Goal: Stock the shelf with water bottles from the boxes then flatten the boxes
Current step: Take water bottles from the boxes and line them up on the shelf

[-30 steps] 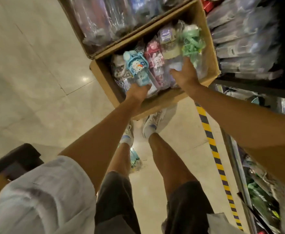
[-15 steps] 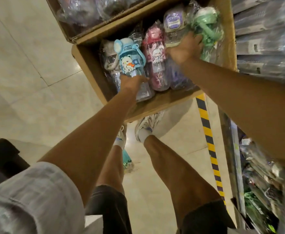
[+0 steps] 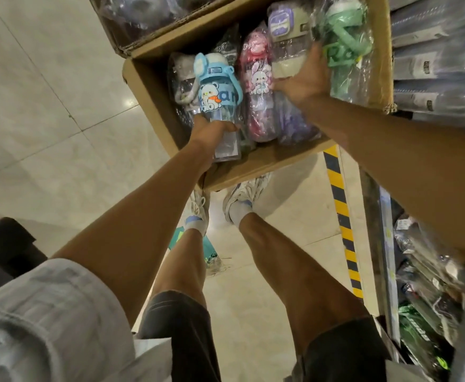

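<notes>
Box: an open brown cardboard box [image 3: 154,106] is sitting on the pale tiled floor [image 3: 46,119], just beside the store shelf [image 3: 435,78] at the right, with a second cardboard box [image 3: 132,48] touching its far side.
Bottles: plastic-wrapped children's water bottles are lying side by side in the box, a grey one [image 3: 183,78], a pink rabbit-print one [image 3: 256,92] and a purple one [image 3: 286,42] among them.
Left hand: the left hand [image 3: 209,130] is gripping the lower body of the blue bear-print water bottle [image 3: 216,89], fingers curled round it.
Right hand: the right hand [image 3: 303,84] is holding the green water bottle [image 3: 344,48], with the fingers mostly hidden between it and the purple one.
Stage: judging by the full row, stocking is only beginning and the box is far from flattening.
Risk: the slick wrap could be slipping in a one-handed grip, so a bottle might drop onto the tiles.
Risk: pulling the green bottle could be dragging its purple neighbour out, since the wraps are pressing together.
</notes>
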The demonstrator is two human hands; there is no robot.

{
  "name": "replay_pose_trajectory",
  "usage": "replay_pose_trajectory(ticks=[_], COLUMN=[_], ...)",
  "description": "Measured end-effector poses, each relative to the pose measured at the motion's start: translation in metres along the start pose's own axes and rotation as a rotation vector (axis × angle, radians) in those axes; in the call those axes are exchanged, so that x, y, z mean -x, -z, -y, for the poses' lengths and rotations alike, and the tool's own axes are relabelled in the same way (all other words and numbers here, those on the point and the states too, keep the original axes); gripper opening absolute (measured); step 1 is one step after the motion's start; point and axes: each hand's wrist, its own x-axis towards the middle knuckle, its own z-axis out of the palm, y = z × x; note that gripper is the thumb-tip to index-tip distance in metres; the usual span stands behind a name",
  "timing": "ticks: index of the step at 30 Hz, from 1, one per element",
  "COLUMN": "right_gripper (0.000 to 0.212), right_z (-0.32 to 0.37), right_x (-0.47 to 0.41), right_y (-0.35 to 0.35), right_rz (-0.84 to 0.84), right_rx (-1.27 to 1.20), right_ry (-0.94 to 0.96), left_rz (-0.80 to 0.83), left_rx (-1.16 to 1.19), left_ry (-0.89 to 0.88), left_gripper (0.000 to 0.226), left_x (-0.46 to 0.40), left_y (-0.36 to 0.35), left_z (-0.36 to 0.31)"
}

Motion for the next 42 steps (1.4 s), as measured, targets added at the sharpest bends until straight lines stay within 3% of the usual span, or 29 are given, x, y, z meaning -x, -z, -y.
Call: replay_pose_trajectory(ticks=[3,7,11,13,16,21,27,35,38,42], right_gripper=[0.106,0.098,0.079,0.081,0.090,0.072,0.071,0.068,0.074,0.061], right_z=[0.004,0.005,0.008,0.011,0.014,0.024,0.032,0.014,0.001,-0.023], right_x=[0.012,0.043,0.106,0.147,0.208,0.332,0.489,0.656,0.706,0.761], right_y=[0.012,0.042,0.094,0.123,0.167,0.242,0.340,0.448,0.484,0.517], right_rz=[0.002,0.025,0.071,0.053,0.006,-0.083,-0.267,-0.682,-0.806,-0.932], right_rx=[-0.073,-0.337,-0.611,-0.782,-0.974,-1.204,-1.393,-1.578,-1.620,-1.629], right_ry=[0.017,0.040,-0.018,-0.071,-0.069,-0.021,0.189,0.244,0.290,0.392], left_rz=[0.027,0.030,0.085,0.148,0.212,0.301,0.458,0.753,0.814,0.903], left_rx=[0.024,-0.001,0.019,-0.015,-0.113,-0.324,-0.508,-0.581,-0.603,-0.665], left_ry=[0.012,0.004,-0.103,-0.186,-0.292,-0.483,-0.740,-0.932,-0.953,-0.980], left_gripper=[0.059,0.066,0.069,0.067,0.089,0.111,0.074,0.033,0.039,0.044], left_x=[0.017,0.058,0.123,0.165,0.233,0.368,0.527,0.709,0.759,0.816], left_y=[0.003,0.012,0.020,0.025,0.033,0.041,0.032,-0.019,-0.037,-0.063], left_z=[-0.006,-0.015,-0.032,-0.042,-0.062,-0.100,-0.121,-0.097,-0.082,-0.053])
